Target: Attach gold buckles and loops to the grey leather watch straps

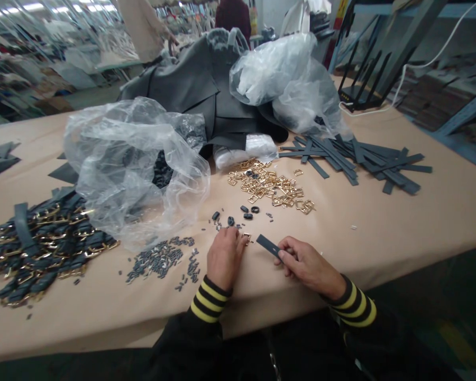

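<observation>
Left hand: the left hand (224,256) is bent over the tabletop, fingertips at one gold buckle (246,238); I cannot tell whether they pinch it or only touch it.
Right hand: the right hand (309,265) grips one dark strip (267,245) between thumb and fingers, its free end pointing toward the buckle, apart from it.
Dark loops: five larger dark loops (248,216) lie just beyond the left hand.
Small pieces: many small dark pieces (156,260) are scattered left of the left hand, too many to count.
Buckle pile: dozens of loose gold frames (262,184) spread beyond the loops, overlapping; no exact count possible.
Strip pile: a crisscrossed heap of dark straps (357,159) lies at the far right, too tangled to count.
Left heap: many dark tabs with gold fittings (43,246), one curved band (23,226) on top.
Bags: one open clear bag (122,159), dark contents inside, sits at left; clear plastic (275,69) is bunched behind the gold frames.
Back of table (381,227): dark sheets (182,79), a white packet (244,151), one black router (360,99).
Writing: a red-and-yellow strip (340,15) is too blurred to read.
People: two stand beyond, one in pale clothing (140,29), one in dark red (233,18).
</observation>
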`<state>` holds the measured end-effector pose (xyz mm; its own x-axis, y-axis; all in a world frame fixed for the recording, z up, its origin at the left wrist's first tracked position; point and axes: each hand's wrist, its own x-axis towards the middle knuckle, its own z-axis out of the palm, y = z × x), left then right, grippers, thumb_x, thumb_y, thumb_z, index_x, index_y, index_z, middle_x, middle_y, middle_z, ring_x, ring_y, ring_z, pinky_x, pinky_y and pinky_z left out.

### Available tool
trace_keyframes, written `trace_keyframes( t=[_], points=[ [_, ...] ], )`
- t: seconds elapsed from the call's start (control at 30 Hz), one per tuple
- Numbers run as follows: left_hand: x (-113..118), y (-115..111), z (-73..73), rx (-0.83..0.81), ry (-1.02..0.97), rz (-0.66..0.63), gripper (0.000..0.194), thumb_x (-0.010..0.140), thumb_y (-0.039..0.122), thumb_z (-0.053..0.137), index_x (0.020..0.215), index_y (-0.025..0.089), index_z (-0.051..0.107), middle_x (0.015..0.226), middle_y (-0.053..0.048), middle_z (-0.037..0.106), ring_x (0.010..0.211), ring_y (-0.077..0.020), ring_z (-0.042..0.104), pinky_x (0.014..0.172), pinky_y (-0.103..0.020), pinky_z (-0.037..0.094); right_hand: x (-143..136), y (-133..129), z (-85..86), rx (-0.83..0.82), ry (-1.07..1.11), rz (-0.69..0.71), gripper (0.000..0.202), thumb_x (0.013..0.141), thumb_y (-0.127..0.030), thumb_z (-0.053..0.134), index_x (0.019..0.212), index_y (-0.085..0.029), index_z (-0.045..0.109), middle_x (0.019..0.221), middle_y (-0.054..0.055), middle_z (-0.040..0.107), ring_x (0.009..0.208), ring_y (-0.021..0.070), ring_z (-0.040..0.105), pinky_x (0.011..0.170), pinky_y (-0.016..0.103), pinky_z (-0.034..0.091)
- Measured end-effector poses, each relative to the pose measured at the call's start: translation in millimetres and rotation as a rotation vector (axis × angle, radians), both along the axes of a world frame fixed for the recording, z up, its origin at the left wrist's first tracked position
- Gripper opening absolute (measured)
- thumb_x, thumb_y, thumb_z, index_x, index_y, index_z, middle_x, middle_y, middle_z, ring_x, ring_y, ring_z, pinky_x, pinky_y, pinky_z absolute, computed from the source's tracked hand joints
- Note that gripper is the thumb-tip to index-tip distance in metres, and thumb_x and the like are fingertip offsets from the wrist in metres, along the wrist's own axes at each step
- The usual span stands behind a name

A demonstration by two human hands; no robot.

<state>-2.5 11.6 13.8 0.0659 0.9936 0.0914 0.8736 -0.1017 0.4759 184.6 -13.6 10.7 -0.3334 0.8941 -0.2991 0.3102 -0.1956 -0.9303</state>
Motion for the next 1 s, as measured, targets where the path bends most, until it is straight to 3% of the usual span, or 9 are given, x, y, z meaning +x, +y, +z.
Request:
trace_keyframes(
  t=[0.13, 0.3, 0.37, 0.5, 0.63, 0.8, 1.0],
  points=[
    [7.1, 10.2, -0.5, -0.097, 0.194, -0.140, 0.008, 0.080, 0.021, 0.046, 0.074, 0.018, 0.050, 0.076, -0.005, 0.054, 0.073, -0.0200, 0.052, 0.066, -0.031, 0.042, -1.9, 3.7, -6.0, 0.064, -0.077, 0.003, 0.008, 0.084, -0.022, 0.039, 0.085, -0.018, 0.045, 0.072, 0.001, 0.063, 0.046, 0.0075, 0.050, 0.046, 0.020, 0.039],
    [11.0, 2.7, -5.6, -0.019, 0.243, -0.180, 0.011, 0.082, 0.018, 0.040, 0.076, 0.016, 0.049, 0.077, -0.008, 0.053, 0.076, -0.0216, 0.052, 0.068, -0.034, 0.043, -1.0, 5.7, -5.4, 0.201, -0.178, -0.024, 0.007, 0.082, -0.021, 0.042, 0.080, -0.018, 0.048, 0.063, 0.000, 0.061, 0.057, 0.0112, 0.055, 0.056, 0.022, 0.041],
    [10.3, -2.7, -3.9, -0.031, 0.124, -0.208, 0.011, 0.083, 0.019, 0.039, 0.077, 0.016, 0.048, 0.073, -0.006, 0.053, 0.070, -0.0197, 0.052, 0.065, -0.033, 0.044, -0.6, 6.0, -4.9, 0.189, -0.181, -0.053, 0.007, 0.083, -0.022, 0.042, 0.081, -0.019, 0.048, 0.064, -0.001, 0.061, 0.052, 0.0101, 0.053, 0.053, 0.022, 0.041],
    [12.7, -13.0, 12.1, -0.182, -0.354, -0.207, 0.012, 0.084, 0.025, 0.043, 0.080, 0.017, 0.051, 0.065, 0.000, 0.053, 0.057, -0.0124, 0.051, 0.056, -0.025, 0.045, -1.2, 6.9, -3.0, 0.124, -0.118, -0.078, 0.010, 0.084, -0.024, 0.040, 0.085, -0.019, 0.049, 0.067, -0.001, 0.060, 0.042, 0.0070, 0.048, 0.045, 0.019, 0.039],
    [17.4, -16.4, 27.9, -0.343, -0.747, -0.153, 0.012, 0.080, 0.027, 0.052, 0.082, 0.016, 0.056, 0.062, 0.002, 0.055, 0.051, -0.0086, 0.052, 0.049, -0.021, 0.047, 0.6, 5.9, -0.1, 0.059, 0.096, 0.040, 0.015, 0.085, -0.026, 0.042, 0.090, -0.016, 0.052, 0.070, 0.001, 0.060, 0.043, 0.0055, 0.046, 0.045, 0.018, 0.038],
    [13.7, -12.5, 30.6, -0.399, -0.970, 0.012, 0.016, 0.073, 0.027, 0.061, 0.081, 0.014, 0.058, 0.059, 0.003, 0.057, 0.052, -0.0083, 0.055, 0.051, -0.020, 0.049, 10.1, 0.5, -1.4, -0.052, 0.354, 0.133, 0.023, 0.085, -0.031, 0.047, 0.098, -0.014, 0.052, 0.069, 0.001, 0.059, 0.041, 0.0032, 0.042, 0.040, 0.015, 0.030],
    [18.6, -16.9, 29.2, -0.657, -1.269, -0.033, 0.016, 0.070, 0.026, 0.066, 0.073, 0.012, 0.059, 0.054, 0.003, 0.054, 0.043, -0.0042, 0.047, 0.043, -0.015, 0.039, 11.7, -1.5, 3.5, -0.103, 0.472, 0.212, 0.023, 0.084, -0.033, 0.049, 0.093, -0.013, 0.054, 0.069, 0.000, 0.058, 0.040, 0.0020, 0.041, 0.040, 0.015, 0.030]
  ],
)
